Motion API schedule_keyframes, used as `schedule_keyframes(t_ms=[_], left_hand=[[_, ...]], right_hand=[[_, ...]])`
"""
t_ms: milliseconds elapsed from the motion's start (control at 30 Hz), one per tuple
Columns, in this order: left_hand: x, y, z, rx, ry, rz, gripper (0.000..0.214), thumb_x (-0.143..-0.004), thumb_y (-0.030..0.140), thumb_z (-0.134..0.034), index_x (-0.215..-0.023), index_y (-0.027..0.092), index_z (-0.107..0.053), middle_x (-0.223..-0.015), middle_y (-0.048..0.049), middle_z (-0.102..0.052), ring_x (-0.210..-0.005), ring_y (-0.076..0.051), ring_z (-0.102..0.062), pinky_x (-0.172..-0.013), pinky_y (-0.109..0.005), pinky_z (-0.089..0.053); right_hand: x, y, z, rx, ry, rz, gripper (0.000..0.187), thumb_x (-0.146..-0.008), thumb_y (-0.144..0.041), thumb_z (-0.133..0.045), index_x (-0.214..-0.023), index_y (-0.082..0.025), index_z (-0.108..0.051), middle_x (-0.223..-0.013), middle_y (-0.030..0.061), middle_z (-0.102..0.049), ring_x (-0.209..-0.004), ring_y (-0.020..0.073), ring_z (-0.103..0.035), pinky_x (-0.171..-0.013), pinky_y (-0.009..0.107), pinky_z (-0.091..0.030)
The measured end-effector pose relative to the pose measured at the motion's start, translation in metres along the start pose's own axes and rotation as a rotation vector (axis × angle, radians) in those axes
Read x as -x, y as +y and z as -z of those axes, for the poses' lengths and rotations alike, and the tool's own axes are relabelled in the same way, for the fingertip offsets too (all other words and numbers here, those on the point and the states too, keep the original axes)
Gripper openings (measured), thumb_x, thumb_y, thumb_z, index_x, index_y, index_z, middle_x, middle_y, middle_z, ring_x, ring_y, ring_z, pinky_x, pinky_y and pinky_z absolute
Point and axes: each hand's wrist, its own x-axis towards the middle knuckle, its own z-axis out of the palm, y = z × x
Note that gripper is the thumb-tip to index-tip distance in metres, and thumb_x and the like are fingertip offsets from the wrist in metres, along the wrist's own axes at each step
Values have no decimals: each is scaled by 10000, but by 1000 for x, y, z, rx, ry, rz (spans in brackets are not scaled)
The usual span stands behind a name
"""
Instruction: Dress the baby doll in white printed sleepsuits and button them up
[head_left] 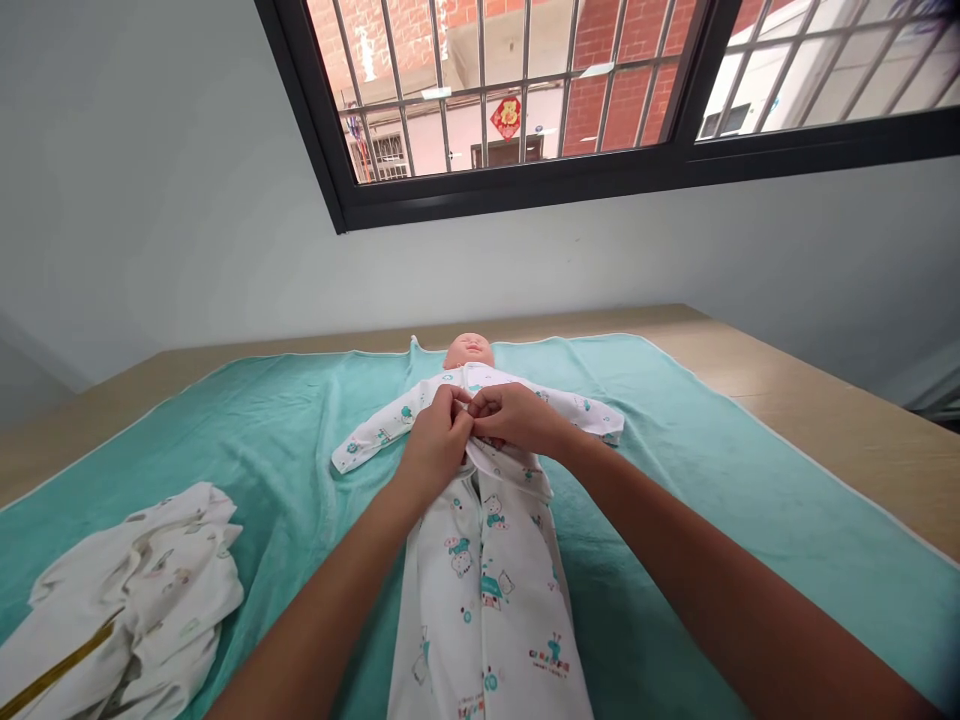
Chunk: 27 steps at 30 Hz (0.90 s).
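A baby doll lies on its back on a teal blanket, its head toward the wall. It wears a white printed baby jacket, both sleeves spread out to the sides. White printed baby pants stretch from under the jacket's hem toward me. My left hand and my right hand meet over the doll's chest, fingers pinched on the jacket's front edges. The exact spot between the fingertips, perhaps a fastening, is hidden by the fingers.
A crumpled white printed garment with a yellow-brown strip lies on the blanket at the left. The wooden table shows around the blanket. Behind it rise a pale wall and a dark-framed window with bars.
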Motion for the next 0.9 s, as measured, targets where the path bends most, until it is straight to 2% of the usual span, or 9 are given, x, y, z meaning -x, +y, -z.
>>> schedule_keyframes(t_ms=[100,233,600,800,900], left_hand=[[0,2,3,-121,-26,-69,166,-862,203,-409,-960,226,-541,-656,39,-561,-565,-136,-521,-536,-239,-375],[0,3,12,-104,-117,-116,194,-889,239,-406,-998,241,-566,-718,31,-608,-594,-142,-547,-556,-239,-379],[0,-4,17,-135,-118,-256,215,-886,214,-444,-1038,253,-592,-733,3,-650,-683,-188,-576,-629,-260,-369],[1,-3,19,-137,-156,-247,225,-901,225,-418,-1055,258,-578,-748,2,-662,-687,-182,-582,-633,-255,-379],[1,-2,16,-137,-130,-220,219,-877,199,-428,-1036,254,-569,-666,29,-611,-627,-163,-546,-611,-245,-365]], right_hand=[[0,1,5,-31,-48,-10,70,-692,-245,-595,-711,-179,-608,-606,-30,-580,-548,93,-510,-509,215,-399],[-1,2,7,-79,-94,-31,127,-722,-302,-608,-710,-179,-578,-597,-24,-569,-526,97,-517,-493,220,-401],[-1,1,8,-149,-121,-46,130,-723,-279,-630,-700,-175,-555,-593,-18,-564,-510,90,-504,-481,222,-401],[-1,1,9,-190,-136,-64,175,-766,-331,-624,-727,-173,-558,-601,-8,-587,-493,88,-506,-471,222,-403],[-1,2,9,-203,-141,-62,175,-762,-334,-631,-743,-172,-564,-613,-8,-591,-499,86,-509,-479,223,-408]])
